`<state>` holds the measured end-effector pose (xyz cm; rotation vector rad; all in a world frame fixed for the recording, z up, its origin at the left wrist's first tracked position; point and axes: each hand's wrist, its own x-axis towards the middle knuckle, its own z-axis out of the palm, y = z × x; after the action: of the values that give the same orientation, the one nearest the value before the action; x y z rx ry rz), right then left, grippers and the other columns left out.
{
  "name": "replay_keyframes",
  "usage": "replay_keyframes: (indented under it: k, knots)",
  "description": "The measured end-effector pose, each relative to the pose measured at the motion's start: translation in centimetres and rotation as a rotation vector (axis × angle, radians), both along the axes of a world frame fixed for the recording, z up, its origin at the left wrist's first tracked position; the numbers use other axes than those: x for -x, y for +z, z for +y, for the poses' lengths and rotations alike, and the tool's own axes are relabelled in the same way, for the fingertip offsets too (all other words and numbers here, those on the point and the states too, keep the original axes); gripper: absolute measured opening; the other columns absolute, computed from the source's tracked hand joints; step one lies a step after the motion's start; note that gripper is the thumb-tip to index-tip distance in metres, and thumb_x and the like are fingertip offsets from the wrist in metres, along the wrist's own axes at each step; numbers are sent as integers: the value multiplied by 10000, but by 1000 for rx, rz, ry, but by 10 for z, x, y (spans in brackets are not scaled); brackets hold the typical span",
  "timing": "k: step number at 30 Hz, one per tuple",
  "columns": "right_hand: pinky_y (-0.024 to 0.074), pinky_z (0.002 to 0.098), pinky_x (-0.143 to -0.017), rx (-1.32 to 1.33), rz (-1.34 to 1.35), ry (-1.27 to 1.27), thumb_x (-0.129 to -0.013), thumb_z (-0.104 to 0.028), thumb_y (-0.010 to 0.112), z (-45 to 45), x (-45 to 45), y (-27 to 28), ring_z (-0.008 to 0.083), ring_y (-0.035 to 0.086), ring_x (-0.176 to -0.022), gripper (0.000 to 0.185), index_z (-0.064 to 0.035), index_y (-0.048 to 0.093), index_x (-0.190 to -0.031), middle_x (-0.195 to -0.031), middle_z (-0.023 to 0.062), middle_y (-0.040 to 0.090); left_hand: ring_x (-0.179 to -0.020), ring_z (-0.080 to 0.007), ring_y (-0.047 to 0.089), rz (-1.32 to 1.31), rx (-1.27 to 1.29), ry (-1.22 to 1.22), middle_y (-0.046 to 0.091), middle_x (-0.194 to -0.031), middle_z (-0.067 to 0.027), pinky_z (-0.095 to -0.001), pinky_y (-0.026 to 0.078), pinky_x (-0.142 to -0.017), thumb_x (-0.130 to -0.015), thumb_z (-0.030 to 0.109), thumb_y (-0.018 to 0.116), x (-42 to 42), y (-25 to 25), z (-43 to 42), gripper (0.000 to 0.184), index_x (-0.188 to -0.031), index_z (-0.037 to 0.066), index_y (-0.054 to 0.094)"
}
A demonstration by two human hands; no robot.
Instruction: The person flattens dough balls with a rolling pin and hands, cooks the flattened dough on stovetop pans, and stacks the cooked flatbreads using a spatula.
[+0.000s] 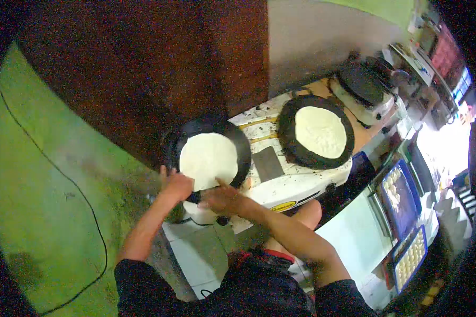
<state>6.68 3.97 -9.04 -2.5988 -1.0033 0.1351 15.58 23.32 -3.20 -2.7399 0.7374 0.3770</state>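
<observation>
A round, pale sheet of flatbread dough point(209, 156) lies on the left black pan point(243, 150) of a white two-burner gas stove. My left hand point(177, 186) is at the sheet's near left edge, its fingers bent over the rim and closed on the dough. Close beside it, my right hand point(225, 199) grips the near edge of the same sheet, thumb and finger together; the remaining fingers are partly hidden. A second flatbread point(322, 132), wrinkled and bubbled on top, rests on the right black pan point(288, 140), with neither hand near it.
Between the pans sits a dark grey plate point(268, 164) on the stove point(322, 179). Another stove with a dark pan point(360, 83) stands farther right. Blue trays of dough balls point(410, 260) lie at right beside a white board point(354, 232). A green wall point(53, 185) borders the left.
</observation>
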Motion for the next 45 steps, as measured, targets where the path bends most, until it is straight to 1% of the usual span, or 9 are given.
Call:
replay_keyframes:
  k: [5, 8, 12, 19, 24, 30, 36, 40, 45]
  knots:
    - [294, 606, -1156, -417, 181, -418, -1046, -373, 465, -116, 123, -12, 308, 541, -1308, 446, -64, 562, -1353, -1408, 107, 580, -1261, -390, 548, -343, 422, -76, 659, -1231, -211, -601, 279, -1148, -1019, 342, 468, 14, 42, -50, 395, -1208, 58, 668]
    - [430, 471, -1096, -476, 192, -930, -1042, -362, 496, -200, 236, 22, 333, 593, -1241, 414, -54, 639, -1279, -1304, 162, 644, -1294, -376, 532, 242, 889, -86, 645, -1260, -228, -482, 344, -1148, -982, 283, 581, 90, 81, -186, 415, -1279, -5, 610]
    - [531, 434, -938, -669, 166, -1468, -1006, -322, 567, -249, 382, 25, 361, 671, -1078, 371, -39, 679, -1218, -1144, 200, 705, -1359, -326, 481, 928, 1287, -381, 459, -1471, -287, -424, 366, -1130, -965, 267, 646, 193, -36, -392, 629, -1437, -77, 411]
    - [548, 382, -903, -852, 71, -1809, -984, -310, 629, -282, 522, 14, 288, 703, -1035, 344, -53, 705, -1201, -1155, 172, 717, -1222, -419, 575, 552, 920, -148, 588, -1312, -296, -460, 449, -1028, -944, 478, 587, 259, -194, -671, 791, -1482, -41, 326]
    - [553, 345, -851, -974, 24, -1843, -989, -331, 622, -366, 567, 4, 179, 697, -960, 362, -46, 708, -1194, -1087, 111, 748, -1095, -393, 655, 506, 772, -301, 639, -1221, -288, -467, 484, -950, -956, 470, 563, 262, -127, -614, 627, -1301, -53, 538]
    - [530, 333, -722, -887, -251, -1715, -973, -319, 629, -580, 505, 2, 133, 648, -799, 353, -18, 718, -1135, -864, 72, 728, -658, -286, 701, 756, 901, -3, 712, -846, -211, -374, 516, -778, -1015, 294, 523, 264, -130, -512, 579, -1449, -17, 298]
    - [537, 369, -701, -806, 87, -1779, -811, -367, 794, -708, 350, -84, 183, 664, -773, 446, 5, 729, -1048, -870, 104, 729, -1026, -323, 680, 575, 902, 47, 503, -1407, -293, -407, 515, -941, -934, 227, 617, 289, -100, -445, 875, -1551, -15, 47]
    - [533, 382, -701, -460, 131, -1915, -677, -403, 884, -714, 296, -79, 202, 663, -771, 495, 1, 706, -903, -861, 95, 714, -1156, -378, 619, 288, 846, -445, 464, -1442, -286, -489, 428, -1065, -879, 170, 678, 297, -78, -467, 821, -1514, -58, 209]
    - [543, 389, -764, -789, -180, -1895, -595, -332, 956, -708, 289, -87, 264, 655, -853, 601, -60, 654, -1037, -934, 97, 688, -1210, -403, 565, 412, 914, -654, 559, -1312, -273, -512, 413, -1047, -856, 203, 725, 277, -150, -536, 761, -1457, -71, 347]
